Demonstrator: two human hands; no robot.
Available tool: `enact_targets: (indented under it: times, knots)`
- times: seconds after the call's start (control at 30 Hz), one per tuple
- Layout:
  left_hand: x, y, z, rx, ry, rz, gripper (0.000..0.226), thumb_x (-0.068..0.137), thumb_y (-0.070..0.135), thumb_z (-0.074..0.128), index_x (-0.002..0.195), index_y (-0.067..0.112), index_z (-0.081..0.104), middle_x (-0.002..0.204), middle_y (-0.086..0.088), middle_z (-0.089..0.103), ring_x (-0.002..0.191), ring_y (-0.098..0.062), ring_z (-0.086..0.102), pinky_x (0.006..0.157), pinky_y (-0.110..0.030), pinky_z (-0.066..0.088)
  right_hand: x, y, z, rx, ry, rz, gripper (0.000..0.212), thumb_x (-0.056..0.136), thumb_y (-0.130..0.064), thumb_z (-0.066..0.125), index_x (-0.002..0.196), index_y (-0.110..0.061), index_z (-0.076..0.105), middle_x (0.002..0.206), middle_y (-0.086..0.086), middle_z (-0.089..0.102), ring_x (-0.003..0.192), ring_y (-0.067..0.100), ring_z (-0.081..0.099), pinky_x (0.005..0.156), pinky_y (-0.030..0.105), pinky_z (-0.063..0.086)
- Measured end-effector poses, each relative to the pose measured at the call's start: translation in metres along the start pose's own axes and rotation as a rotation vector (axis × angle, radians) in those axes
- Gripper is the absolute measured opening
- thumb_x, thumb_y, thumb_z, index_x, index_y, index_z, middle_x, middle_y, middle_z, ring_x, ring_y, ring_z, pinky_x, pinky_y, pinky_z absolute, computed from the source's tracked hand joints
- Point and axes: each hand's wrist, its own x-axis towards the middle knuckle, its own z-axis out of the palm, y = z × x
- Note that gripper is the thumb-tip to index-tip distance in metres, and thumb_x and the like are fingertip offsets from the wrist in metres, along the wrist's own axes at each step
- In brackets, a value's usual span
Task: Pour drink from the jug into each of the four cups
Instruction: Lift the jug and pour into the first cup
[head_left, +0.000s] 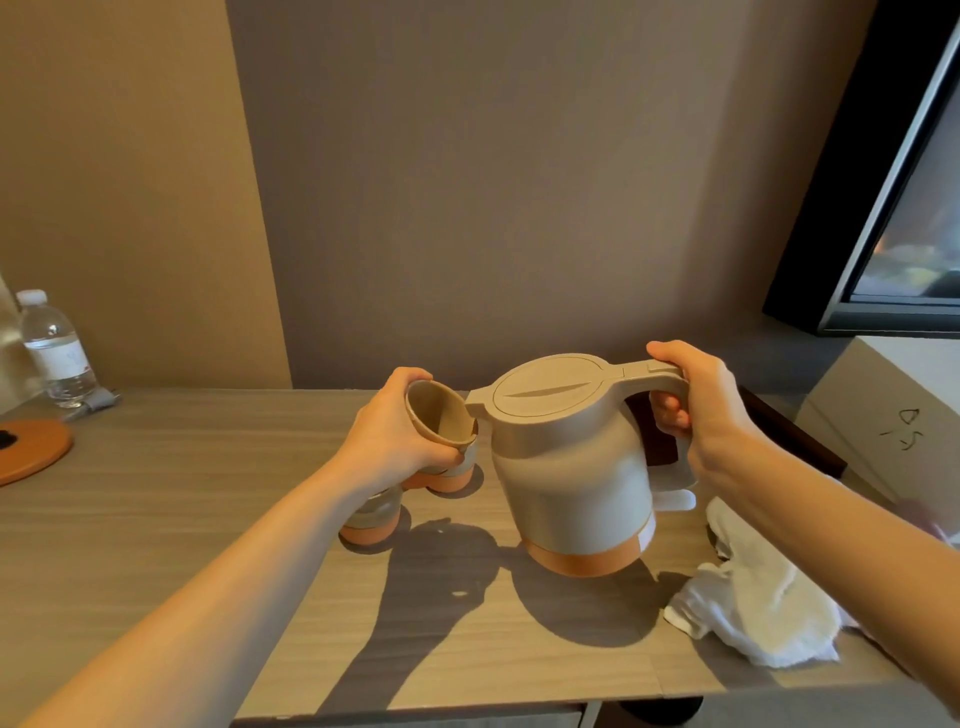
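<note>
A beige jug with an orange base and a closed lid is lifted off the wooden table and tilted to the left. My right hand grips its handle. My left hand holds a beige cup tilted toward the jug, its rim right at the spout. No liquid shows in the cup. Below my left hand stand two more cups with orange bases, one behind and one nearer me, both partly hidden by my hand and forearm.
A white crumpled cloth lies at the table's right front. A cardboard box stands at the right. At the far left are a water bottle and an orange round coaster. A screen hangs upper right.
</note>
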Motion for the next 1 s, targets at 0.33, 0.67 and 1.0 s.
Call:
enact_targets:
  times: [0.33,0.67,1.0]
  knots:
    - [-0.002,-0.001,0.005,0.111,-0.056,0.031,0.098,0.046,0.030,0.091,0.127,0.041,0.038,0.114,0.013,0.054,0.109,-0.019,0.053,0.087,-0.041,0.055,-0.003,0.003,0.006,-0.100,-0.029,0.022,0.035,0.084,-0.037,0.060,0.060,-0.011,0.059,0.043,-0.001,0.044,0.037,0.008,0.038,0.052,0.024,0.033]
    - [-0.005,-0.003,0.015,0.120,-0.071,0.059,0.098,0.053,0.025,0.094,0.133,0.035,0.037,0.120,0.011,0.052,0.108,-0.014,0.052,0.078,-0.025,0.050,-0.003,0.002,0.007,-0.165,-0.017,0.005,0.034,0.085,-0.038,0.061,0.067,-0.010,0.063,0.046,-0.001,0.050,0.047,0.010,0.043,0.055,0.023,0.037]
    - [-0.005,-0.007,0.019,0.090,-0.073,0.042,0.095,0.052,0.030,0.094,0.129,0.037,0.038,0.121,0.011,0.053,0.109,-0.015,0.053,0.084,-0.031,0.053,-0.004,0.003,0.006,-0.194,-0.014,0.020,0.032,0.084,-0.040,0.062,0.072,-0.010,0.062,0.054,0.001,0.052,0.053,0.013,0.043,0.056,0.025,0.036]
